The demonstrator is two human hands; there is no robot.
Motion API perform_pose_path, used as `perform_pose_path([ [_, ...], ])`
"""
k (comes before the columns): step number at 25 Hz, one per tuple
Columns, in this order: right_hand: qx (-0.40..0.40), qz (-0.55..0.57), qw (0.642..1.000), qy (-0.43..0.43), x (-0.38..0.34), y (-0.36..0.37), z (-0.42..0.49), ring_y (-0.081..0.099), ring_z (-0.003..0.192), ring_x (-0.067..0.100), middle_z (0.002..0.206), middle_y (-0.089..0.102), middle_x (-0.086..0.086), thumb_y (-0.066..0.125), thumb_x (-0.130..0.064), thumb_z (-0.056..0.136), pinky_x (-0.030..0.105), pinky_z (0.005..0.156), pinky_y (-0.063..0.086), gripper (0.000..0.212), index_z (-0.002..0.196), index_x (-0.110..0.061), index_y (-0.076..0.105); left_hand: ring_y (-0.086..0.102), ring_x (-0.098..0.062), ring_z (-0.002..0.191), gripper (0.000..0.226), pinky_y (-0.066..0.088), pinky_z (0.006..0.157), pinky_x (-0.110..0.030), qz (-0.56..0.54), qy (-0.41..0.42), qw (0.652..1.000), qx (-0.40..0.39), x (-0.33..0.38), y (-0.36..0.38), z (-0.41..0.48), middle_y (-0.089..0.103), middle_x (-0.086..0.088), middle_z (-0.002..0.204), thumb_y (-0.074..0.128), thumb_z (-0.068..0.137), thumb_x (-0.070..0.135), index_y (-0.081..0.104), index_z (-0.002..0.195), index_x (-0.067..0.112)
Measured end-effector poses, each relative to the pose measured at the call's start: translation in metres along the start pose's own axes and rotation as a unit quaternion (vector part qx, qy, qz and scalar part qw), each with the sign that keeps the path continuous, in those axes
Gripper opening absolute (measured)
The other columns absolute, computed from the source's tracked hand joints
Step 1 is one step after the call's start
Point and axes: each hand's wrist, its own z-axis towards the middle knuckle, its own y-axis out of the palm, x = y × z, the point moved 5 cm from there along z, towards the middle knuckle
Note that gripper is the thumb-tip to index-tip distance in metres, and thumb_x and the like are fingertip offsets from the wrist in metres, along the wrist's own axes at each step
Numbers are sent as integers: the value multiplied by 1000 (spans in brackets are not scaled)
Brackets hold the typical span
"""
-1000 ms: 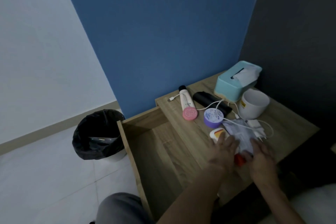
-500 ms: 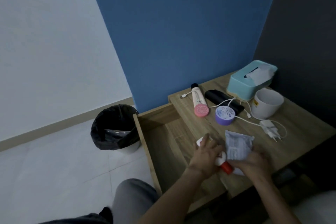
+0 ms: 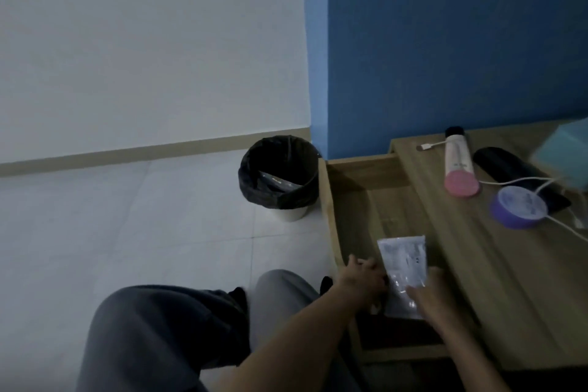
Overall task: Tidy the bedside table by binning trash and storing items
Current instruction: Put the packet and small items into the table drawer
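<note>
Wood-grain drawer (image 3: 381,210) stands pulled open below the bedside table (image 3: 509,280), and both hands are over its front end with a pale plastic packet (image 3: 402,267) between them. The right hand (image 3: 432,294) has its fingers laid over the packet's lower right corner and appears to grip it there. The left hand (image 3: 362,280) sits at the packet's left edge with fingers curled, but blur and dim light hide whether it grips the packet, something else, or nothing. The packet is held tilted above the drawer floor, not lying in it.

As to progress, the job looks early to middling. The bin (image 3: 280,175) on the floor, just beside the drawer's far corner, already has 1 crumpled wrapper (image 3: 275,181) in its black liner, so some trash seems dealt with. What shows of the drawer floor holds nothing yet.

On the tabletop lie a tube with a pink cap (image 3: 459,162), a purple jar (image 3: 518,207), a black case (image 3: 509,165), a white cable (image 3: 525,181) and the corner of a teal tissue box (image 3: 563,153) – all waiting to be sorted. Whether the packet goes to bin or drawer cannot be read from here – it hangs nearer the drawer.
</note>
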Motion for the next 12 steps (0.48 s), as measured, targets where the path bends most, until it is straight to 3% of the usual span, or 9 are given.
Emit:
perform_pose_path([
  [2, -35, -34, 998, 45, 13, 16, 12, 49, 115, 44, 128, 51, 28, 48, 7, 87, 40, 92, 42, 36, 121, 17, 44, 21, -35, 140, 62, 20, 111, -63, 22, -6, 999, -38, -4, 11, 11, 27, -14, 152, 63, 85, 23, 37, 141, 16],
  [3, -61, -65, 994, 61, 20, 23, 16, 47, 119, 43, 130, 49, 27, 47, 6, 88, 36, 90, 40, 36, 122, 18, 43, 23, -34, 139, 61, 23, 111, -61, 37, -4, 998, -49, -5, 15, 16, 29, -14, 151, 62, 86, 22, 37, 141, 16],
  [5, -101, -128, 983, 86, 36, 37, 25, 48, 122, 38, 133, 48, 26, 51, 0, 89, 36, 95, 41, 40, 125, 16, 43, 30, -33, 134, 55, 34, 106, -52, 56, 3, 997, -44, -5, 21, 27, 35, -14, 146, 61, 87, 17, 42, 138, 12],
  [8, -141, -211, 961, 110, 54, 54, 38, 51, 121, 30, 135, 49, 22, 55, -6, 88, 31, 88, 42, 45, 129, 9, 43, 33, -32, 131, 50, 42, 98, -45, 14, -11, 998, -57, -6, 27, 34, 35, -16, 143, 58, 88, 11, 43, 136, 5],
  [12, -155, -232, 957, 77, 62, 65, 52, 50, 116, 19, 138, 46, 17, 46, -13, 95, 19, 76, 31, 43, 131, 9, 39, 28, -33, 136, 50, 37, 105, -47, -23, -37, 992, -118, -8, 26, 28, 30, -15, 148, 54, 92, 11, 38, 139, 6],
])
